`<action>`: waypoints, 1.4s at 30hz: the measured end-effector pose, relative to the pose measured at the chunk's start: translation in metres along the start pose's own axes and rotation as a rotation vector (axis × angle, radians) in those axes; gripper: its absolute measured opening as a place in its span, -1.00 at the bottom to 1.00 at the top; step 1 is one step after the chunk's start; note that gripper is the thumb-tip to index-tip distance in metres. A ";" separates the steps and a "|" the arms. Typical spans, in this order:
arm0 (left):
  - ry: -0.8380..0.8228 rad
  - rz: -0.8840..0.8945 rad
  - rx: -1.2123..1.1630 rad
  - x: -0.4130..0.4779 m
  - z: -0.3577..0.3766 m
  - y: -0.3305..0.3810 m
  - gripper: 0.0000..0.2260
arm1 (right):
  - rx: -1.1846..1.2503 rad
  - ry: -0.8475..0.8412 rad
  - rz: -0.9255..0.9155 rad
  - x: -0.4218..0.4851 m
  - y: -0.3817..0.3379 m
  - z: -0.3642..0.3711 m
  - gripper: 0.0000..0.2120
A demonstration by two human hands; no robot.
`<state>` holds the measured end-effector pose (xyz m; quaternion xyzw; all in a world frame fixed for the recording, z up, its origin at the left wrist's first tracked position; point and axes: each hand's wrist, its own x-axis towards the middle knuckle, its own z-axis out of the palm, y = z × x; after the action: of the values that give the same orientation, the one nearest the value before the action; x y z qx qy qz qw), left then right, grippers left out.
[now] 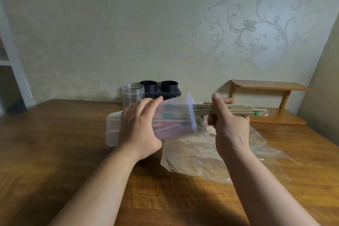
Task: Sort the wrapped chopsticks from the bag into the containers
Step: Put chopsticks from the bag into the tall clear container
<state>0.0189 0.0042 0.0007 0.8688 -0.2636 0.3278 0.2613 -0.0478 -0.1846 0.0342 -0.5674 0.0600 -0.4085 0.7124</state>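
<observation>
My left hand (139,126) grips a clear plastic container (176,115) tipped on its side above the table, its open mouth facing right. Several wrapped chopsticks lie inside it. My right hand (229,117) holds a bundle of wrapped chopsticks (244,111) with green markings, level, with the left ends at the container's mouth. Below lies the clear plastic bag (211,152), crumpled flat on the table, with a few items near its far end.
A white lid (112,128) lies on the wooden table (55,152) left of my left hand. A clear round jar (133,95) and a black two-cup holder (159,88) stand at the back by the wall. A small wooden shelf (271,101) sits at the back right.
</observation>
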 end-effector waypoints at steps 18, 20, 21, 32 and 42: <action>-0.040 0.028 0.030 -0.001 0.000 0.002 -0.08 | -0.240 -0.016 -0.073 0.003 0.008 -0.006 -0.70; -0.061 0.014 0.038 -0.001 -0.001 0.003 -0.06 | -0.301 0.021 -0.186 0.000 0.005 -0.007 -0.74; -0.065 0.013 0.046 0.000 0.000 0.003 -0.06 | -0.288 0.008 -0.203 -0.001 0.005 -0.007 -0.75; -0.005 0.021 0.068 0.000 0.004 0.001 -0.09 | -0.450 -0.312 -0.265 -0.012 0.019 -0.002 -0.36; 0.044 -0.026 0.050 0.001 -0.001 0.005 -0.12 | -0.452 -0.369 -0.212 -0.004 0.013 -0.006 -0.54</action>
<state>0.0161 0.0012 0.0031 0.8710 -0.2382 0.3499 0.2493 -0.0475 -0.1865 0.0191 -0.7793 -0.0406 -0.3470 0.5203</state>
